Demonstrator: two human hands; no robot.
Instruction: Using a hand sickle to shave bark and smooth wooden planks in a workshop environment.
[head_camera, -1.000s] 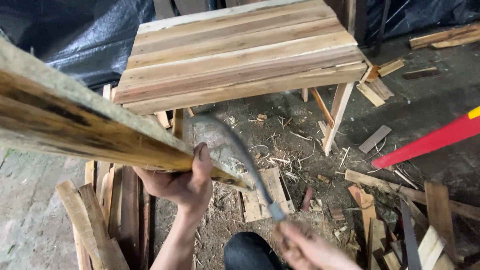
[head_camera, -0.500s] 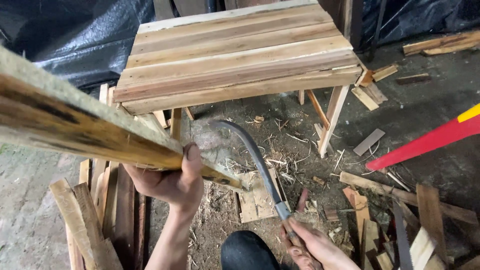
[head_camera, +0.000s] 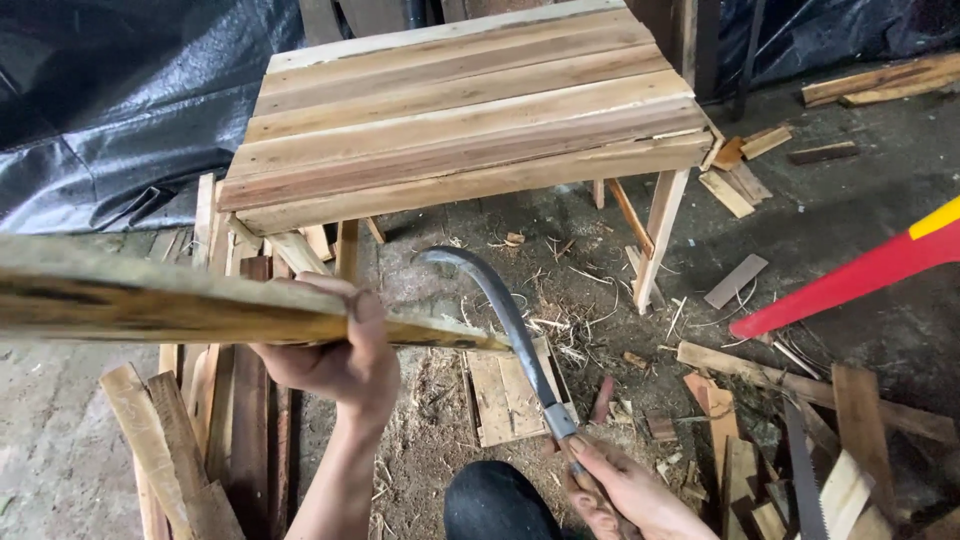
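Your left hand (head_camera: 335, 355) is wrapped tight around a long, rough, yellowish-brown wooden slat (head_camera: 200, 305), holding it level across the left of the view, its near end reaching toward the middle. Against that end lies the curved dark steel blade of a sickle (head_camera: 500, 320), hooked tip pointing left just above the wood. Your right hand (head_camera: 620, 490) is closed on the sickle's handle low in the view. Beyond stands a slatted pale wooden table (head_camera: 460, 110). Under the blade a small square wooden board (head_camera: 505, 395) lies on the littered ground. At the right, a red strip (head_camera: 850, 280) slants above scattered offcuts (head_camera: 740, 180).
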